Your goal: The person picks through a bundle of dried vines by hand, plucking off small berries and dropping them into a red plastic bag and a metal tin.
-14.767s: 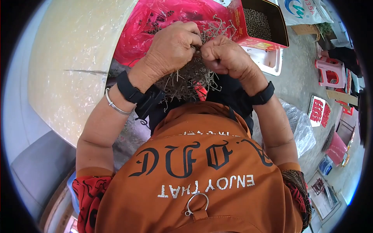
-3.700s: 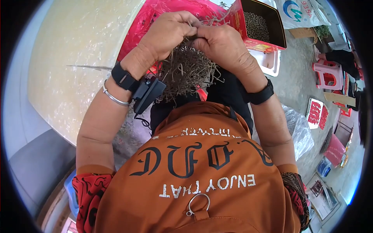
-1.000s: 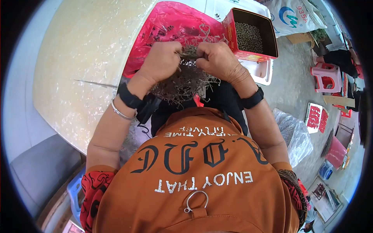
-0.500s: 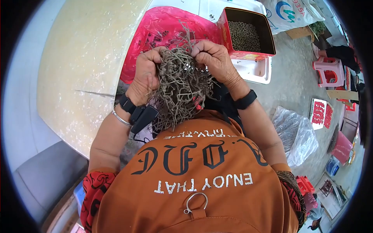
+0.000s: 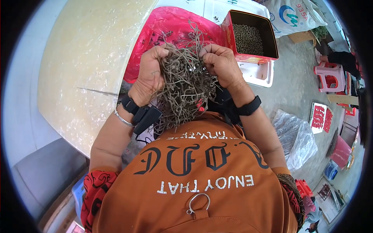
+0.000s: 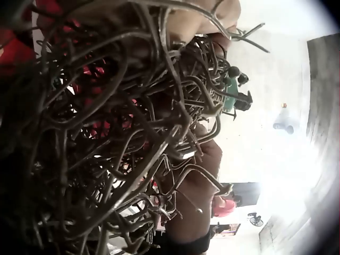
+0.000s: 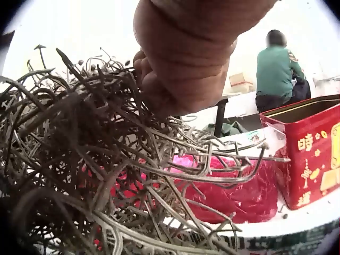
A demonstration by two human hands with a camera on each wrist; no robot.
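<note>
Yellow table [image 5: 85, 58], pink bag [image 5: 171, 21] and red tin [image 5: 254, 59] ahead. Our left hand [image 5: 149, 73] and right hand [image 5: 221, 64] both clutch the stem tangle [image 5: 186, 87] by its top, fingers curled in. It hangs between them.

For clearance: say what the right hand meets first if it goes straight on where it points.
The right hand meets the tangle of dry stems it grips; past that, probably the pink plastic bag on the table, though depth is unclear.
</note>
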